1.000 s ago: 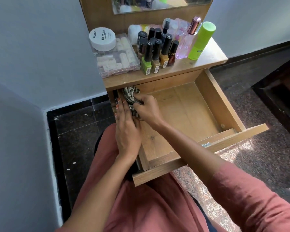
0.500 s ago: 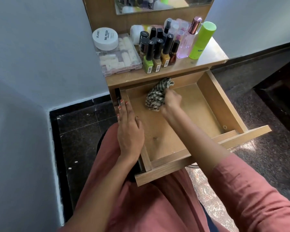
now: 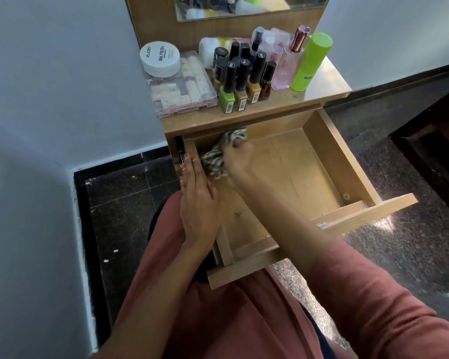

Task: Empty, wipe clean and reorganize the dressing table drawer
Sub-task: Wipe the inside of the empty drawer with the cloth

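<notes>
- Dark speckled stone floor (image 3: 130,203) and pale walls (image 3: 49,73) surrounded a narrow wooden dressing table, with rust-coloured clothing filling the near edge of the view.
- The drawer (image 3: 344,161) stood pulled out over the person's lap, front panel nearest, its wooden bottom showing across the middle and right.
- The left hand (image 3: 198,200) lay flat and palm down along the drawer's left wall, fingers straight and holding nothing.
- Just beyond it, the right hand (image 3: 237,158), its arm crossing the drawer from the near right, gripped a bunched checked cloth (image 3: 214,161) against the drawer bottom near the far left corner, just beside the left fingertips.
- On the tabletop (image 3: 324,86), a clear plastic box (image 3: 182,92) sat at the left edge with a white jar (image 3: 160,58) on its lid.
- Nail polish bottles (image 3: 227,92) crowded the middle of the front edge.
- A pink bottle (image 3: 285,71) and a green bottle (image 3: 309,63) stood towards the right.
- A mirror (image 3: 244,6) rose behind, cut off by the top of the view.
- Blur smeared the right hand, so its separate fingers were hard to make out.
- The tabletop's overhang hid the drawer's back edge.
</notes>
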